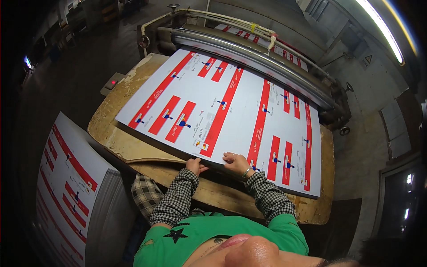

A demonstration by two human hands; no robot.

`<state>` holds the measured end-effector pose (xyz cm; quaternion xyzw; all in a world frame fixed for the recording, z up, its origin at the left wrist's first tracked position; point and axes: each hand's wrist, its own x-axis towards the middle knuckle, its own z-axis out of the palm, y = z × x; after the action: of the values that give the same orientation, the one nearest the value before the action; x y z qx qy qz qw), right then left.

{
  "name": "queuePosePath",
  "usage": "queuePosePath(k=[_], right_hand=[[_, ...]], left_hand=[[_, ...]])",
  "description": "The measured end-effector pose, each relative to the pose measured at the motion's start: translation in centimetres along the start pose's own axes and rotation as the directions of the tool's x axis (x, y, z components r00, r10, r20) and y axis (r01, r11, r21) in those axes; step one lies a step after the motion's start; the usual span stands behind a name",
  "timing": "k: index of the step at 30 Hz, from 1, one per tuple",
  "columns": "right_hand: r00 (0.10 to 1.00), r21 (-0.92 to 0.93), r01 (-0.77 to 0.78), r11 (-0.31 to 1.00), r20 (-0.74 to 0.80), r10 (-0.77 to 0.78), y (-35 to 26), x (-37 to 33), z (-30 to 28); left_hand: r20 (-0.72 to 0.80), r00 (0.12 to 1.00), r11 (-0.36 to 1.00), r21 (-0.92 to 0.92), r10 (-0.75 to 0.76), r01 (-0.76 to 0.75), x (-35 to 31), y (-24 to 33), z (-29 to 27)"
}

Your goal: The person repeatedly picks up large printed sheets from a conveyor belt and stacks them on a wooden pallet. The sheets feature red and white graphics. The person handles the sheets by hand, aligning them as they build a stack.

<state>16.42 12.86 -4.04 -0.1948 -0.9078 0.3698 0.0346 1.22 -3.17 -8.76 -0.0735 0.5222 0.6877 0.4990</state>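
Observation:
A large white printed sheet (pixel 195 89) with red bands and small blue figures lies on a worn wooden table (pixel 106 119). Its far edge reaches the metal rollers (pixel 249 58) of a machine. At the near edge, my left hand (pixel 195 165) has its fingers closed on the sheet's border. My right hand (pixel 236 163), a bracelet at its wrist, is a little to the right with curled fingers gripping the same edge. The undersides of both hands' grips are hidden. Checked sleeve covers wrap both forearms.
To my left stands a tall stack of similar printed sheets (pixel 66 178). A pipe (pixel 213 14) runs above the rollers, and handwheels (pixel 344 131) stick out at the machine's right side. A small box with a red light (pixel 114 82) sits by the table's left edge.

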Motion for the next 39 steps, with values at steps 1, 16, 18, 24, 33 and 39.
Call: queuePosePath(k=[1, 16, 18, 24, 33, 39], right_hand=[[0.999, -0.014, -0.033, 0.999, 0.043, 0.033, 0.7, 0.6, 0.0], [0.996, -0.506, 0.089, 0.858, 0.026, -0.088, -1.0, 0.6, 1.6], [0.986, -0.368, 0.046, 0.929, 0.167, 0.017, -1.7, 1.3, -0.7], [0.997, 0.033, -0.029, 0.999, -0.07, 0.032, -3.8, 0.9, -5.1], [0.994, -0.033, -0.063, 0.997, 0.082, 0.066, -0.5, 0.5, -0.4], [0.947, -0.107, -0.262, 0.959, -0.219, 0.234, 2.6, 6.0, -1.5]], left_hand=[[0.04, 0.999, 0.999, -0.033, 0.007, -0.006, -0.1, 0.0, 0.0], [0.258, 0.966, 0.997, -0.071, 0.002, 0.017, 0.1, 0.1, -1.5], [0.187, 0.979, 0.996, -0.007, -0.082, 0.085, 0.1, 0.2, -1.6], [0.048, 0.999, 0.991, -0.131, -0.013, 0.019, -0.3, 0.1, -0.3], [0.002, 1.0, 1.0, -0.015, -0.018, 0.018, 0.1, 0.2, 0.2], [0.095, 0.995, 0.996, -0.08, -0.034, 0.041, 0.1, 0.1, 0.2]])
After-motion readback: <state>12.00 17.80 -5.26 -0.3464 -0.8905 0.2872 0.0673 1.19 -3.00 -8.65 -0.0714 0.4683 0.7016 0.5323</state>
